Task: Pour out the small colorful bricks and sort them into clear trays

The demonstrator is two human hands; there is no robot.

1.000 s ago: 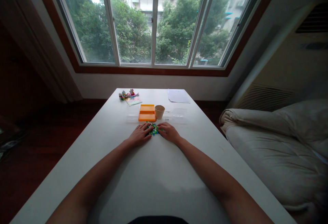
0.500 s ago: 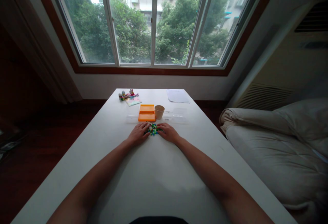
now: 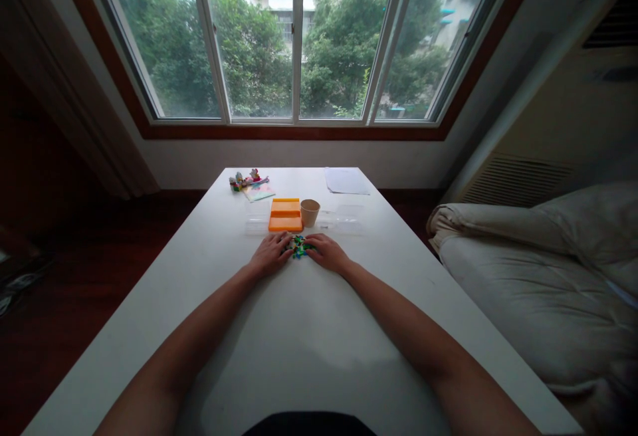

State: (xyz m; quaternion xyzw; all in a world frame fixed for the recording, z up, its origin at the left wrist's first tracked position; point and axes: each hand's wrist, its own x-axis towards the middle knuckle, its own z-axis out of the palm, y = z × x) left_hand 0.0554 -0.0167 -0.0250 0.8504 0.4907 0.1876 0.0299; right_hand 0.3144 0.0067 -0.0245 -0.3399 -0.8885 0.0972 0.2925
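A small heap of green, blue, white and dark pieces [image 3: 300, 247] lies on the white table [image 3: 319, 329], too small for me to tell their exact kind. My left hand [image 3: 272, 252] rests palm down at the heap's left side, fingers stretched out and touching the pieces. From the right, my right hand [image 3: 326, 252] lies against the heap in the same way, its fingers extended. Just beyond the hands are an open orange plastic case [image 3: 286, 222] and, right beside it, a brown paper cup [image 3: 310, 213].
Clear plastic trays [image 3: 343, 221] lie to either side of the case and cup. Toy figures [image 3: 249, 179] and a colourful sheet [image 3: 259, 192] are at the far left, white paper [image 3: 347, 181] at the far right. A padded beige couch [image 3: 528, 290] stands right of the table.
The view has tilted down slightly. Both hands stay beside the heap, which looks slightly narrower between them.
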